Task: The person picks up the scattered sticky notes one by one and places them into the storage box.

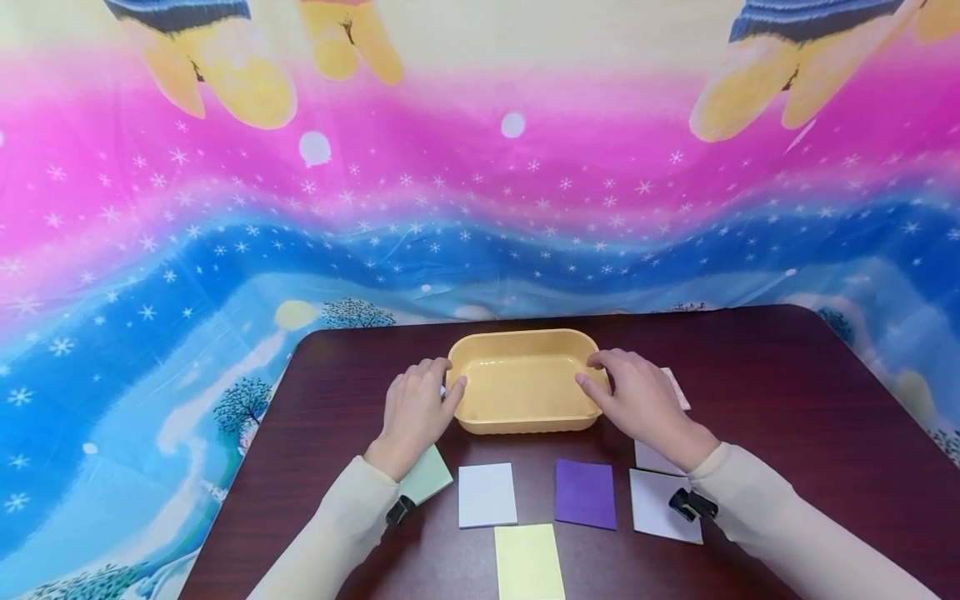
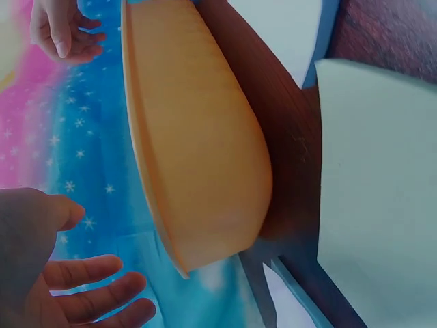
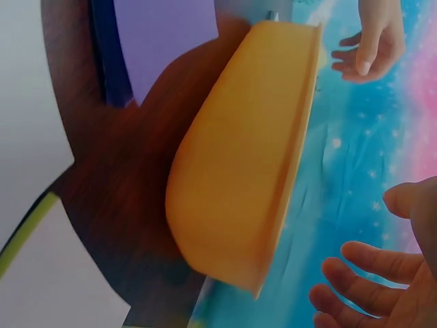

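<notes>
A yellow plastic basin (image 1: 527,387) stands upright on the dark table, nothing lying inside it. Near its left end is my left hand (image 1: 420,398), thumb and fingers spread apart with the rim between them in the head view. At the other end my right hand (image 1: 637,392) is held the same way. Both wrist views show a gap between the loosely bent fingers and the basin wall (image 2: 198,123), so neither hand grips it. In the right wrist view the basin's side (image 3: 239,150) faces the camera.
Square paper pads lie in front of the basin: pale green (image 1: 429,479), white (image 1: 487,495), purple (image 1: 585,493), pale yellow (image 1: 528,562) and whitish (image 1: 651,504). Another pad (image 1: 677,388) is partly hidden behind the right hand. A printed cloth (image 1: 480,183) hangs behind the table (image 1: 787,400).
</notes>
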The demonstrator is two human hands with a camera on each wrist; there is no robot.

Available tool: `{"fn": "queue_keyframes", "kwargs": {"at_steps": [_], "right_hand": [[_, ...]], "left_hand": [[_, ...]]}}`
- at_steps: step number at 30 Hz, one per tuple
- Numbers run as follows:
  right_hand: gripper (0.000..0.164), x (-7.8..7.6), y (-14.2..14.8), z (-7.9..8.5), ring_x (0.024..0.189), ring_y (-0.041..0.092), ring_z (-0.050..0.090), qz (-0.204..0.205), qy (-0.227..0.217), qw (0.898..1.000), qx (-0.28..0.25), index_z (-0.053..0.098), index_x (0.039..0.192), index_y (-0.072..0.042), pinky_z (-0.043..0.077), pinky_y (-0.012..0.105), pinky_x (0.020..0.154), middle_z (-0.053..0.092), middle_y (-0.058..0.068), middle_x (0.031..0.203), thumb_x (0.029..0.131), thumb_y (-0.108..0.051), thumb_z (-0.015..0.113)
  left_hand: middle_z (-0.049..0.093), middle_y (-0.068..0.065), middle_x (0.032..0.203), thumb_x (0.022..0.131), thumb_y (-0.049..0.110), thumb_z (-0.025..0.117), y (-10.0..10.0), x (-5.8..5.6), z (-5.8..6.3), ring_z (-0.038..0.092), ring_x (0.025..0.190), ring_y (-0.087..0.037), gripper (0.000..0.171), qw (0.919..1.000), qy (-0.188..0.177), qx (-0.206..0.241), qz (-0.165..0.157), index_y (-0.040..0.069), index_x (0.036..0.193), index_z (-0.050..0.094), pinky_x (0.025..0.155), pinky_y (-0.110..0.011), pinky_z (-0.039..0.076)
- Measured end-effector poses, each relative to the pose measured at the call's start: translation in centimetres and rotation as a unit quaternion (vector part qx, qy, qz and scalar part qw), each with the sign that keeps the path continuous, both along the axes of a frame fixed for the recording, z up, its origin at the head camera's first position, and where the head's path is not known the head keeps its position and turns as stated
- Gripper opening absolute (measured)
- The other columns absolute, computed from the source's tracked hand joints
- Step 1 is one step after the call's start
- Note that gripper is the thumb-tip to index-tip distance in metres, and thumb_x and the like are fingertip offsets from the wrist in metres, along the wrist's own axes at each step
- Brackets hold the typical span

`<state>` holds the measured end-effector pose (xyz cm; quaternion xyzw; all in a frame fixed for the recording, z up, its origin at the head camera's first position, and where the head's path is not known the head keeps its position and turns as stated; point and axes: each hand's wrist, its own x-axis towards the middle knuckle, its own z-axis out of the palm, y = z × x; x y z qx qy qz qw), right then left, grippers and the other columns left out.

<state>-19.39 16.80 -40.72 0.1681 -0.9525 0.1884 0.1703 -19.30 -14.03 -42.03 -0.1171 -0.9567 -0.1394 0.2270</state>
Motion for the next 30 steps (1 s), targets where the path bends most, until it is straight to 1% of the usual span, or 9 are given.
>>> {"fn": "queue_keyframes", "kwargs": {"at_steps": [2, 4, 8, 11, 14, 16, 21, 26, 30], "right_hand": [[0.043, 0.3, -0.2, 0.0, 0.072, 0.015, 0.055, 0.006, 0.005, 1.0, -0.004, 0.068, 0.105, -0.01, 0.046, 0.034, 0.059, 0.067, 0.005, 0.097, 0.087, -0.047, 0.058], [0.041, 0.6, -0.5, 0.1, 0.077, 0.017, 0.057, 0.012, 0.008, 1.0, -0.006, 0.068, 0.105, -0.011, 0.047, 0.036, 0.061, 0.068, 0.004, 0.098, 0.086, -0.046, 0.059], [0.04, 1.2, -0.9, 0.1, 0.082, 0.018, 0.058, 0.021, 0.009, 1.0, -0.003, 0.068, 0.105, -0.011, 0.048, 0.037, 0.063, 0.067, 0.003, 0.099, 0.085, -0.045, 0.061], [0.04, 1.6, -1.1, 0.2, 0.086, 0.019, 0.059, 0.025, 0.008, 1.0, -0.001, 0.067, 0.106, -0.011, 0.048, 0.038, 0.066, 0.067, 0.003, 0.101, 0.085, -0.044, 0.061], [0.041, 2.0, -1.3, 0.1, 0.09, 0.021, 0.06, 0.032, 0.013, 0.999, -0.003, 0.067, 0.106, -0.011, 0.049, 0.04, 0.07, 0.067, 0.004, 0.104, 0.085, -0.045, 0.062], [0.042, 2.1, -1.4, 0.1, 0.092, 0.021, 0.061, 0.038, 0.017, 0.999, -0.006, 0.067, 0.106, -0.01, 0.049, 0.041, 0.072, 0.067, 0.005, 0.106, 0.085, -0.045, 0.061], [0.043, 2.6, -1.5, 0.0, 0.091, 0.02, 0.061, 0.046, 0.027, 0.999, -0.003, 0.067, 0.106, -0.013, 0.05, 0.039, 0.069, 0.067, 0.003, 0.107, 0.085, -0.049, 0.059], [0.042, 3.1, -1.6, -0.1, 0.091, 0.02, 0.061, 0.058, 0.041, 0.997, 0.0, 0.067, 0.107, -0.013, 0.05, 0.04, 0.07, 0.067, 0.003, 0.106, 0.084, -0.048, 0.06], [0.044, 3.4, -1.6, -0.1, 0.093, 0.021, 0.061, 0.061, 0.039, 0.997, 0.006, 0.067, 0.109, -0.013, 0.049, 0.041, 0.072, 0.066, 0.003, 0.108, 0.084, -0.049, 0.06]], "left_hand": [[0.064, -0.004, 0.085, 0.089, 0.045, 0.053, 0.1, 0.2, 0.1, 0.058, 0.073, -0.021, 0.042, 1.0, 0.004, 0.002, -0.005, 0.009, 0.105, 0.067, 0.064, -0.038, 0.047], [0.064, -0.004, 0.085, 0.089, 0.045, 0.053, 0.2, 0.3, 0.1, 0.057, 0.074, -0.02, 0.042, 0.9999, 0.002, 0.003, -0.012, 0.009, 0.105, 0.067, 0.066, -0.038, 0.048], [0.066, -0.004, 0.091, 0.089, 0.044, 0.053, 0.4, 0.6, 0.1, 0.058, 0.08, -0.02, 0.042, 0.9997, -0.008, 0.006, -0.023, 0.008, 0.105, 0.067, 0.078, -0.037, 0.048], [0.067, -0.005, 0.096, 0.089, 0.044, 0.054, 0.5, 0.8, 0.2, 0.06, 0.085, -0.021, 0.041, 0.9995, -0.009, 0.01, -0.027, 0.009, 0.105, 0.067, 0.082, -0.037, 0.048], [0.067, -0.005, 0.1, 0.088, 0.044, 0.054, 0.7, 1.0, 0.2, 0.061, 0.088, -0.022, 0.041, 0.9994, -0.01, 0.013, -0.032, 0.009, 0.106, 0.067, 0.082, -0.038, 0.049], [0.067, -0.004, 0.101, 0.089, 0.043, 0.054, 0.8, 1.2, 0.3, 0.061, 0.088, -0.022, 0.041, 0.9992, -0.013, 0.013, -0.036, 0.01, 0.107, 0.067, 0.078, -0.038, 0.05], [0.067, -0.004, 0.102, 0.089, 0.043, 0.054, 1.4, 1.8, 0.6, 0.061, 0.091, -0.021, 0.04, 0.9986, -0.018, 0.014, -0.047, 0.01, 0.109, 0.066, 0.075, -0.038, 0.05], [0.066, -0.004, 0.107, 0.089, 0.043, 0.055, 1.8, 2.3, 0.7, 0.06, 0.099, -0.022, 0.041, 0.9981, -0.019, 0.008, -0.058, 0.011, 0.111, 0.066, 0.079, -0.039, 0.049], [0.065, -0.005, 0.111, 0.089, 0.043, 0.055, 2.3, 2.7, 0.8, 0.059, 0.103, -0.023, 0.043, 0.9976, -0.018, -0.003, -0.067, 0.01, 0.114, 0.064, 0.08, -0.04, 0.049]]}}
